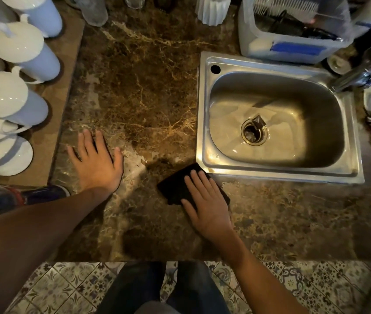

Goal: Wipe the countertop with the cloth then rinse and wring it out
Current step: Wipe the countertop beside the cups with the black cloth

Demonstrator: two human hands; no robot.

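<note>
A dark cloth lies flat on the brown marble countertop, just off the near left corner of the steel sink. My right hand presses down on the cloth with fingers spread, covering its right half. My left hand rests palm down on the bare countertop to the left, fingers apart, holding nothing. The sink's basin holds no dishes, and a small dark piece sits by its drain. The tap reaches in from the right.
Several white lidded jugs stand in rows along the left on a brown board. A clear plastic container and a white ribbed vase stand at the back. A dark bottle lies at the near left. Patterned floor tiles show below the counter edge.
</note>
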